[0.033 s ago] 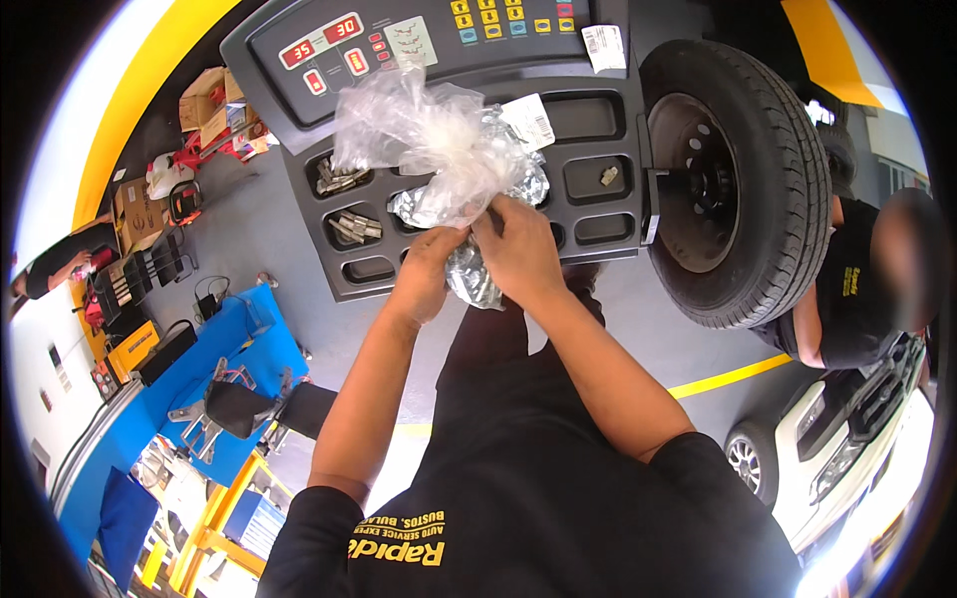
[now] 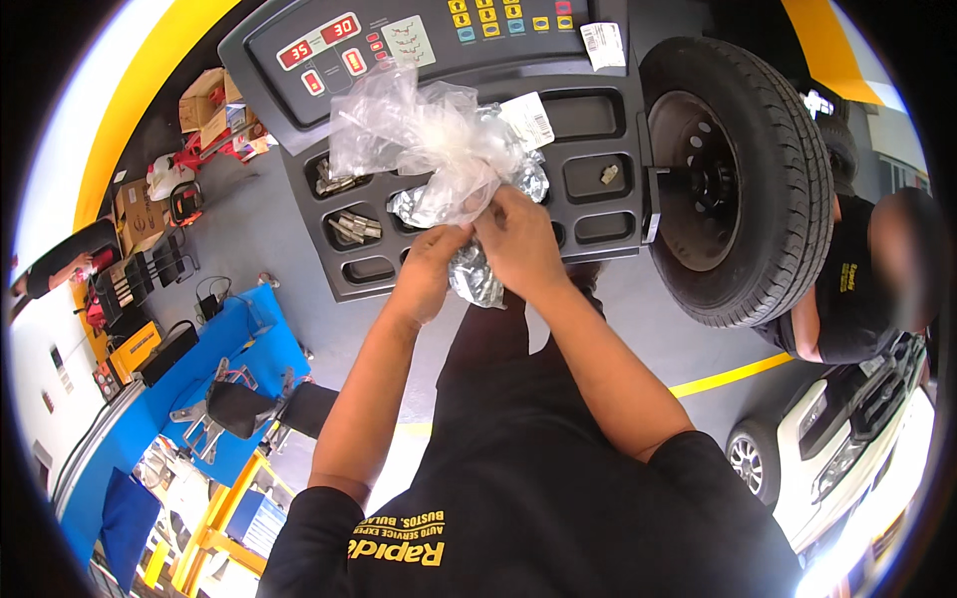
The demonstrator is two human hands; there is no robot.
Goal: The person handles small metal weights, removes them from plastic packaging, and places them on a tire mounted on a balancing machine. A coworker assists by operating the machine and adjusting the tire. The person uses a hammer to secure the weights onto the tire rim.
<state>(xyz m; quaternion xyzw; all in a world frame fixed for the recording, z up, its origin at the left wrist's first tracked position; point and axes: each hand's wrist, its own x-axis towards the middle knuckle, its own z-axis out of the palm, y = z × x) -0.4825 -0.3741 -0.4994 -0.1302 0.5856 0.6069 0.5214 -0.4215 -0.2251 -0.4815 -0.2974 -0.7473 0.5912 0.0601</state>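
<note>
A crumpled clear plastic bag lies over the compartments of a dark grey tray. My left hand and my right hand meet at its gathered lower part, fingers closed and pinching the plastic. Shiny silver contents show through the bag below my fingers and on both sides of the gather. My fingertips partly hide the spot they grip. Small metal wheel weights fill compartments to the left of the bag. One small weight sits in a compartment on the right.
Behind the tray rises a control panel with red digits and coloured buttons. A tyre on a steel wheel is mounted at the right. Another person is beyond it, near a white car. A blue bench stands at left.
Both hands keep their grip on the bag, which has barely shifted. At right, the other person has moved slightly.
</note>
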